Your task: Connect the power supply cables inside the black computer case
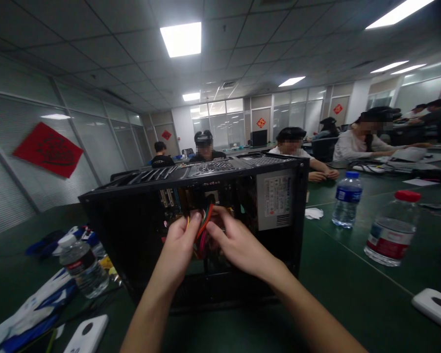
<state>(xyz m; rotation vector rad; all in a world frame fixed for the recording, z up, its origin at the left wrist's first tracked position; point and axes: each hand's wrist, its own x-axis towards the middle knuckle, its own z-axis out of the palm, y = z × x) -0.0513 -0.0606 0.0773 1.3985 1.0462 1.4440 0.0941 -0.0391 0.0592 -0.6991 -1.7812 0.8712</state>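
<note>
A black computer case [106,235] with its side open stands on the green table in front of me. Both my hands reach into the opening. My left hand [182,235] is closed with its thumb against a bundle of coloured cables [203,238], mostly orange, red and pink. From the other side my right hand [231,235] pinches the same cables between thumb and fingers. Where the cables end is hidden behind my hands. A grey power supply [277,201] with a white label sits at the right inside the case. Slots [168,198] show at the upper left inside.
On the right stand a blue-capped water bottle [347,200] and a red-capped one [392,229]. At left are a white-capped bottle [83,267], blue-and-white gloves [40,311] and a white device [86,336]. Another white device [435,309] lies far right. Several people sit beyond the case.
</note>
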